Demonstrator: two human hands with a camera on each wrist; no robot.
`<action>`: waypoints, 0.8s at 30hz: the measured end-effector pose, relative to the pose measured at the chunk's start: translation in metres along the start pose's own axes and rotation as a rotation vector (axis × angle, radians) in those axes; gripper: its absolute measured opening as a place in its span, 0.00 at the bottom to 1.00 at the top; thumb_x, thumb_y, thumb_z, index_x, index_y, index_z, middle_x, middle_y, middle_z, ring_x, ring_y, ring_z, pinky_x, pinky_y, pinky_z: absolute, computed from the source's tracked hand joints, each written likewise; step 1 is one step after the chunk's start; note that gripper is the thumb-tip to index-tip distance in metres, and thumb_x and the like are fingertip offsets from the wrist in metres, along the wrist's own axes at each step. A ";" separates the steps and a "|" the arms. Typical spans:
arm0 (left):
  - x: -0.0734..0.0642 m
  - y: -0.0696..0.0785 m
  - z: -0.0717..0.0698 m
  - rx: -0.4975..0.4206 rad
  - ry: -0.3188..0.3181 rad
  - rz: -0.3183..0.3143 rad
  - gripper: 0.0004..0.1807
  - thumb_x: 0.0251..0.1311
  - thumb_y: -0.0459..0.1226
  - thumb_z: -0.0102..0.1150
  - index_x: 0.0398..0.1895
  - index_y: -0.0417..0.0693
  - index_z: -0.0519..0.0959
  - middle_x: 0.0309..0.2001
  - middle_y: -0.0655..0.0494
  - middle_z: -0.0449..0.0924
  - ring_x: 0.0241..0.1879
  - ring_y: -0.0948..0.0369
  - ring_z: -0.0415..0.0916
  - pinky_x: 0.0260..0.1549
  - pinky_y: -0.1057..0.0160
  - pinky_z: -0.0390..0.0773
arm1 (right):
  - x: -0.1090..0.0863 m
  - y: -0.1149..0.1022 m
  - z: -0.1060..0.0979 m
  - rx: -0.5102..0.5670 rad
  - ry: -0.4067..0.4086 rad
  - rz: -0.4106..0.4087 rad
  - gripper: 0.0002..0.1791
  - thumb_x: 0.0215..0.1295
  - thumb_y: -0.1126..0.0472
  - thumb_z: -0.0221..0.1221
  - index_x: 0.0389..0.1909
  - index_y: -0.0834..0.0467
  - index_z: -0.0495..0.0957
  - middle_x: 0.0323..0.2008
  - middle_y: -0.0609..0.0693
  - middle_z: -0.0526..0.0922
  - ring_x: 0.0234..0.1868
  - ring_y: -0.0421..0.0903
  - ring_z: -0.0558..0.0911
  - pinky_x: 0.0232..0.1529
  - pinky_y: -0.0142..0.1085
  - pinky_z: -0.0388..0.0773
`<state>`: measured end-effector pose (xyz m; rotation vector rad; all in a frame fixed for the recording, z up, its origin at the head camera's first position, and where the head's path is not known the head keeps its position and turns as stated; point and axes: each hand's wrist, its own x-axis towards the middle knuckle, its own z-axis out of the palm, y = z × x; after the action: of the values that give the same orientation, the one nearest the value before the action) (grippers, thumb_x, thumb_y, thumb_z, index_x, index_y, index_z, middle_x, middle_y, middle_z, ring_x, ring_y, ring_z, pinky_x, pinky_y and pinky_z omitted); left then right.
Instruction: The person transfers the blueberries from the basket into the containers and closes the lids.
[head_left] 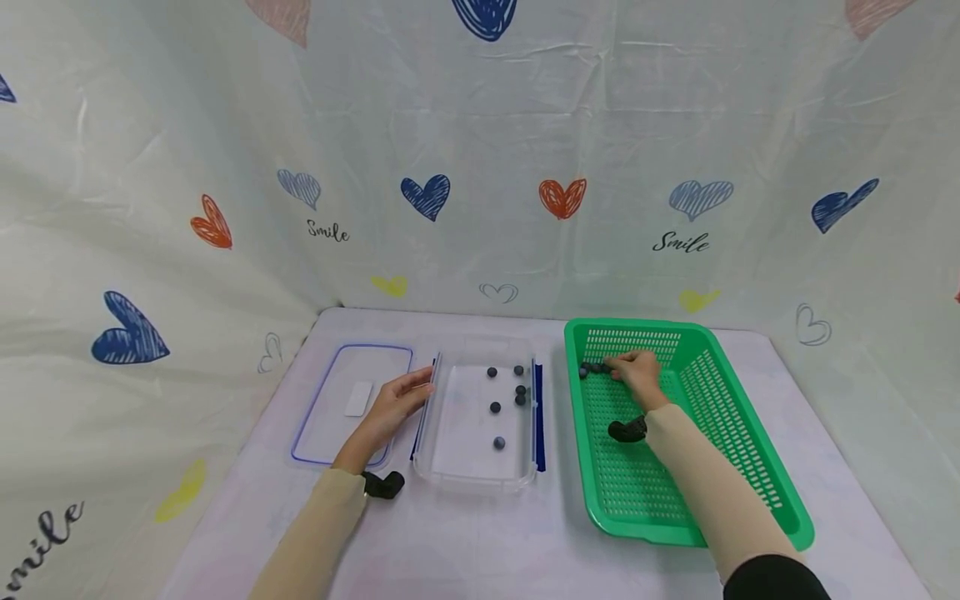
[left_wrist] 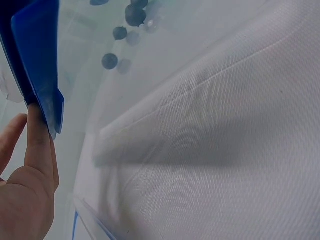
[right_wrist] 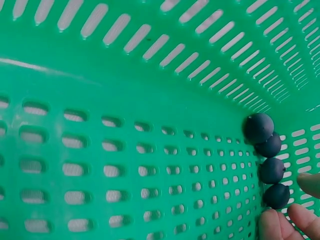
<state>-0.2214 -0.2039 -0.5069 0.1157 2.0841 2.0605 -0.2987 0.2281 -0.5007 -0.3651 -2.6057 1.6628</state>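
Note:
In the head view, my left hand (head_left: 396, 403) rests its extended fingers against the left side of a clear plastic container (head_left: 457, 477). The left wrist view shows those fingers touching its blue side latch (left_wrist: 37, 60). Several dark blueberries (head_left: 498, 443) lie spread inside the container. My right hand (head_left: 639, 375) reaches into the green basket (head_left: 750, 433). A short row of blueberries (right_wrist: 272, 171) sits along the basket's far-left end. In the right wrist view, the right fingertips (right_wrist: 270, 226) are beside the nearest blueberry, with a gap between thumb and fingers.
The container's clear lid (head_left: 337, 417), with a blue rim and a white label (head_left: 359, 398), lies to the left on the pale table (head_left: 480, 550). The container's right blue latch (head_left: 539, 417) faces the basket. Behind the table hangs a heart-printed sheet (head_left: 480, 125).

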 end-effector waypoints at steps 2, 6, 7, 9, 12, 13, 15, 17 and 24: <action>0.000 0.000 0.000 -0.006 -0.002 0.002 0.31 0.71 0.36 0.58 0.74 0.36 0.62 0.72 0.38 0.61 0.69 0.48 0.62 0.62 0.66 0.70 | 0.000 -0.001 0.001 0.002 0.013 0.006 0.16 0.66 0.62 0.65 0.46 0.73 0.81 0.44 0.68 0.83 0.37 0.54 0.87 0.46 0.47 0.85; -0.001 0.000 0.001 -0.010 0.004 0.003 0.31 0.71 0.36 0.58 0.73 0.36 0.62 0.72 0.39 0.62 0.69 0.49 0.62 0.62 0.67 0.70 | 0.000 -0.001 0.005 -0.011 0.036 0.014 0.15 0.65 0.62 0.66 0.43 0.72 0.83 0.41 0.67 0.84 0.38 0.57 0.86 0.47 0.50 0.84; -0.001 0.000 0.001 -0.008 0.004 0.002 0.31 0.71 0.36 0.58 0.73 0.36 0.63 0.72 0.39 0.62 0.69 0.49 0.62 0.61 0.67 0.70 | 0.000 -0.001 0.006 -0.015 0.043 0.017 0.15 0.65 0.62 0.67 0.42 0.72 0.83 0.41 0.67 0.85 0.38 0.58 0.86 0.47 0.50 0.83; -0.001 -0.001 0.001 -0.006 0.005 0.001 0.31 0.71 0.36 0.58 0.73 0.36 0.63 0.72 0.39 0.62 0.69 0.50 0.62 0.61 0.68 0.71 | 0.000 -0.001 0.008 -0.024 0.056 0.019 0.15 0.64 0.62 0.67 0.40 0.72 0.84 0.39 0.66 0.85 0.38 0.58 0.86 0.45 0.51 0.84; 0.000 -0.001 0.000 0.002 -0.001 0.002 0.31 0.71 0.37 0.58 0.73 0.36 0.63 0.72 0.39 0.62 0.69 0.49 0.62 0.62 0.67 0.70 | 0.000 -0.001 0.011 -0.041 0.083 0.021 0.13 0.63 0.63 0.68 0.38 0.72 0.84 0.37 0.66 0.85 0.36 0.59 0.86 0.43 0.51 0.84; 0.000 -0.001 0.000 0.002 -0.002 0.002 0.31 0.71 0.37 0.57 0.73 0.36 0.62 0.72 0.39 0.62 0.69 0.49 0.62 0.62 0.67 0.70 | 0.000 -0.001 0.011 -0.049 0.091 0.021 0.12 0.62 0.64 0.68 0.37 0.72 0.85 0.36 0.65 0.85 0.36 0.59 0.86 0.42 0.51 0.84; -0.001 -0.001 0.000 0.009 -0.006 0.005 0.31 0.72 0.37 0.57 0.74 0.36 0.62 0.72 0.38 0.61 0.69 0.49 0.62 0.62 0.66 0.70 | 0.000 0.000 0.012 -0.061 0.103 0.023 0.11 0.62 0.65 0.68 0.36 0.72 0.85 0.34 0.65 0.86 0.35 0.59 0.86 0.41 0.51 0.84; -0.001 0.000 0.000 0.008 -0.006 0.004 0.31 0.72 0.37 0.57 0.74 0.36 0.62 0.72 0.38 0.61 0.69 0.49 0.62 0.63 0.66 0.70 | 0.001 0.000 0.013 -0.071 0.108 0.023 0.10 0.61 0.65 0.68 0.35 0.71 0.85 0.32 0.64 0.85 0.35 0.59 0.86 0.41 0.51 0.84; -0.001 0.001 0.001 0.004 -0.001 0.001 0.31 0.71 0.37 0.57 0.73 0.36 0.63 0.71 0.39 0.62 0.68 0.50 0.63 0.61 0.67 0.71 | 0.001 -0.002 0.013 -0.065 0.107 0.028 0.11 0.62 0.65 0.68 0.37 0.72 0.85 0.34 0.65 0.86 0.38 0.61 0.85 0.45 0.53 0.83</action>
<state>-0.2208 -0.2032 -0.5060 0.1185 2.0880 2.0572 -0.3017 0.2160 -0.5043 -0.4816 -2.5926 1.5243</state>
